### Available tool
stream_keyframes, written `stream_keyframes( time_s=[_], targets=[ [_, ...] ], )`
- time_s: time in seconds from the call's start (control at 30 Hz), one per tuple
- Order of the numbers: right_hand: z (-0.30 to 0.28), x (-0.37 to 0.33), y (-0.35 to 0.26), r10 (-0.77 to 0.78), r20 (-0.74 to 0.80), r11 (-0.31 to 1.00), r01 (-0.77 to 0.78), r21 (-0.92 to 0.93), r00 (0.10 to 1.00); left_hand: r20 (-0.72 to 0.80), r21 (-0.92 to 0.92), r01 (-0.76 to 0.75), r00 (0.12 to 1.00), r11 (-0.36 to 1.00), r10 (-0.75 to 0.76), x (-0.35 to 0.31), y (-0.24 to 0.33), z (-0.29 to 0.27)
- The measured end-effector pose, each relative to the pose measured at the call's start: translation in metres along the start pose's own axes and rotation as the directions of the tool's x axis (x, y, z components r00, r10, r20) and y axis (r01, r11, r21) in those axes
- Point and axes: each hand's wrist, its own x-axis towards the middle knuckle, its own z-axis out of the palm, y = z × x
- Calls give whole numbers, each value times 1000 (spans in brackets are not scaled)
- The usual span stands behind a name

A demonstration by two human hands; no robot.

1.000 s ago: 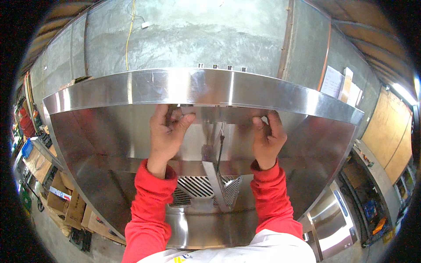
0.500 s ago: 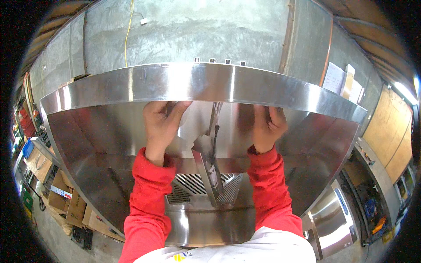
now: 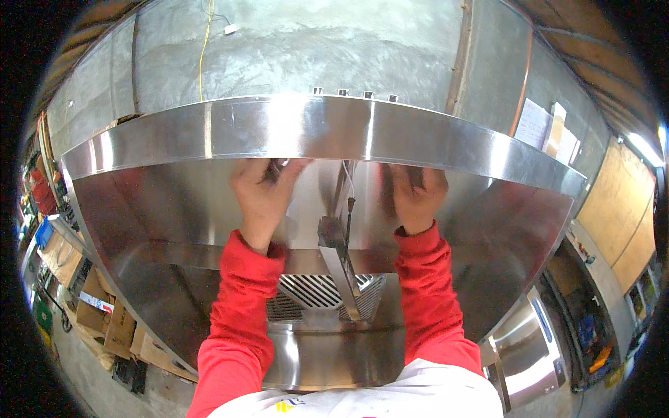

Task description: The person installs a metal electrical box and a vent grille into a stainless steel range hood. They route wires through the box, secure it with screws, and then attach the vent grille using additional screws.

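Note:
In front of me is a large stainless steel range hood (image 3: 411,132), its hollow inside facing me. Beneath its front lip, my left hand (image 3: 263,195) reaches up with bent fingers and thumb, closed around something out of sight. To its right, my right hand (image 3: 419,198) does likewise, the fingers curled. The lip hides the fingertips of both hands, and what they grip cannot be made out. Between my forearms a narrow metal channel (image 3: 338,268) hangs tilted, with thin wires (image 3: 350,182) running from its upper part to the lip. Lower down is a slotted metal grille (image 3: 296,292).
Several small dark knobs (image 3: 343,92) stand along the hood's top edge. Cardboard boxes (image 3: 94,306) sit on the left. At right are a shelf (image 3: 592,279) with tools and a shiny steel panel (image 3: 526,348). A concrete wall (image 3: 334,49) rises behind.
The dangling channel has swung slightly right and turned. My left hand has shifted a little right, my right hand slightly left. Both remain beneath the lip.

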Motion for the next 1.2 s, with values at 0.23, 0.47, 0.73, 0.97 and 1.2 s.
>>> stream_keyframes(
  time_s=[0.23,0.47,0.73,0.97,1.2],
  targets=[
    [11,-2,-2,-18,-98,1000,17,-4,995,-54,-5,-18,998,1000,18,4,-10,6],
    [12,4,-4,32,-110,999,-29,29,993,-172,-49,-117,979,992,107,15,-13,10],
    [19,10,-1,-128,-212,989,140,44,969,-215,-14,-79,974,997,74,14,-15,12],
    [19,12,-1,-141,-193,990,142,-5,971,-237,-51,-80,969,996,66,12,-20,15],
    [26,10,2,-192,-261,978,207,32,946,-253,-18,-85,964,996,77,7,-24,14]
  ],
)
